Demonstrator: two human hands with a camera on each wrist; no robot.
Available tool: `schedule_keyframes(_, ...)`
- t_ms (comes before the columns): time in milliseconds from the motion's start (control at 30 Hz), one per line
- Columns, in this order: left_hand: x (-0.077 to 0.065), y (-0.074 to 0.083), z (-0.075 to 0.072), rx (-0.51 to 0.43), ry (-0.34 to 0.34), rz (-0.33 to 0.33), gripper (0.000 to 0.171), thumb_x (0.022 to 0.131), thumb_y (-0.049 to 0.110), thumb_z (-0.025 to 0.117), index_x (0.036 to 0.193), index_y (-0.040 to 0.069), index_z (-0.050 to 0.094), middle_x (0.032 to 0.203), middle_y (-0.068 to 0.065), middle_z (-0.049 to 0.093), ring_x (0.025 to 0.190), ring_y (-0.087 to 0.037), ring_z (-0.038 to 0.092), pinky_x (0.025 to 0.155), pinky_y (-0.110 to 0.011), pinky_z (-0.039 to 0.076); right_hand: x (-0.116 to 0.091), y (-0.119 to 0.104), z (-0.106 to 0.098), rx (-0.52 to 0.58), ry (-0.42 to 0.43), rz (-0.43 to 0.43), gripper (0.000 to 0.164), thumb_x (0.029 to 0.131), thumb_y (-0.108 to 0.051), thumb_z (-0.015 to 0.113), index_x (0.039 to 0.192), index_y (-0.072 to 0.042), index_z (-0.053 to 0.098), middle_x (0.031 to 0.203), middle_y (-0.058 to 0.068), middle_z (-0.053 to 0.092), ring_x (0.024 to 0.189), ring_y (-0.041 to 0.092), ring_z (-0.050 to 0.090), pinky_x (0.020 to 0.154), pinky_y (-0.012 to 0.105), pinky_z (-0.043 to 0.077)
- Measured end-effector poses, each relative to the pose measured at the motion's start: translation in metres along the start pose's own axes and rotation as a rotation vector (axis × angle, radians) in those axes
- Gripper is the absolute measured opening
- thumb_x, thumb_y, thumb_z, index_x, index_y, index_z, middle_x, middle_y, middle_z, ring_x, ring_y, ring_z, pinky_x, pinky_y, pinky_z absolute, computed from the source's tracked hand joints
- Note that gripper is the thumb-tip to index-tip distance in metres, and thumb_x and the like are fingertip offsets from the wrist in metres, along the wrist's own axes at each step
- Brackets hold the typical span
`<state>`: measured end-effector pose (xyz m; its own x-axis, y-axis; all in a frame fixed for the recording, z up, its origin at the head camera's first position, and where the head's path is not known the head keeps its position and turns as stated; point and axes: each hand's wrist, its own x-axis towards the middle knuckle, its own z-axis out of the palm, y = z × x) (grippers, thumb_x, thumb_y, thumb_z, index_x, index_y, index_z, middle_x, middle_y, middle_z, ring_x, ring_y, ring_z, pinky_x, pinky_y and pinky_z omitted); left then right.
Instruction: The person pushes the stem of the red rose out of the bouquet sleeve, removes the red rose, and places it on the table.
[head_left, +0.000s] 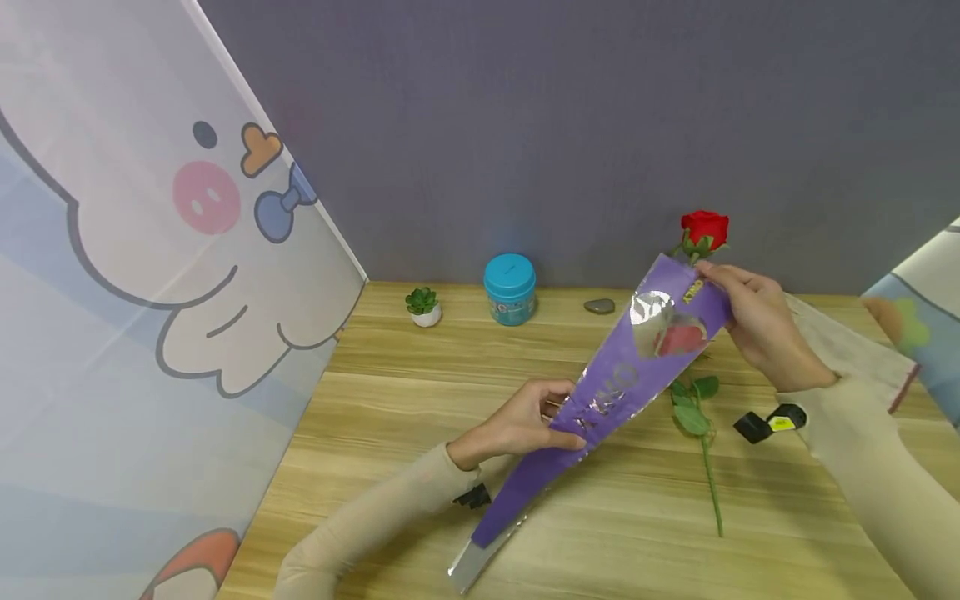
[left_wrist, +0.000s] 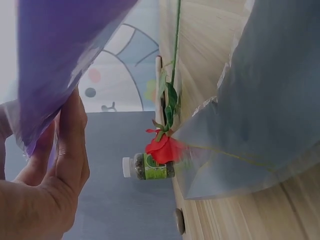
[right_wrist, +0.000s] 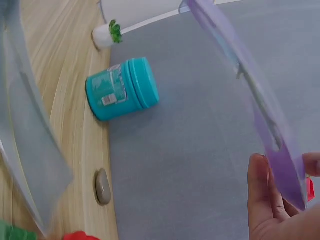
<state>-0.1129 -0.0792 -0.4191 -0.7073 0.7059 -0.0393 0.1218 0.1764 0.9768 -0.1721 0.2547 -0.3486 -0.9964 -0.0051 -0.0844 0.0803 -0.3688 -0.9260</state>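
Observation:
A long tapered purple flower sleeve (head_left: pixel 611 383) with a heart-shaped clear window slants above the table. My left hand (head_left: pixel 528 425) grips it by its lower middle, thumb on the front face. At the wide top corner, my right hand (head_left: pixel 768 325) pinches the sleeve's edge. A red rose (head_left: pixel 705 231) stands out above that edge, its stem running down to the sleeve beside my right thumb. Behind the sleeve lies a second rose, with its leafy stem (head_left: pixel 705 450) on the table and its red head (left_wrist: pixel 165 147) seen in the left wrist view.
Along the back stand a small potted succulent (head_left: pixel 424 308), a blue lidded tub (head_left: pixel 510 290) and a grey stone (head_left: pixel 599 306). A bottle with a green label (left_wrist: pixel 150 167) is behind the lying rose. A pale flat wrapper (head_left: pixel 855 346) lies right, under my forearm. Grey wall behind.

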Motion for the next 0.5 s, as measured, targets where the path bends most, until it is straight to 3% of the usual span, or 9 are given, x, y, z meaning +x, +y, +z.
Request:
schedule_keyframes(267,-0.0006,-0.0009,-0.0004,0.056,-0.013,-0.007,0.041,0.081,-0.004,0.082,0.120,0.000,0.069,0.116,-0.022,0.074,0.084,-0.001,0.069,0.082,-0.021,0.060,0.0002,0.0043,0.0031,-0.035,0.002,0.054,0.016,0.101,-0.015,0.068,0.107,-0.018,0.083,0.109,-0.012,0.070,0.092,0.002,0.068,0.080,0.014,0.057)
schedule_keyframes(500,0.0028,-0.0008,-0.0026,0.021,-0.021,-0.014,0.045,0.082,-0.002,0.083,0.124,-0.001,0.068,0.119,-0.024,0.074,0.086,0.000,0.071,0.082,-0.021,0.060,0.0038,0.0024,-0.0006,0.045,-0.003,0.060,0.017,0.102,-0.012,0.066,0.103,-0.017,0.082,0.112,-0.012,0.067,0.091,0.003,0.065,0.079,0.015,0.056)
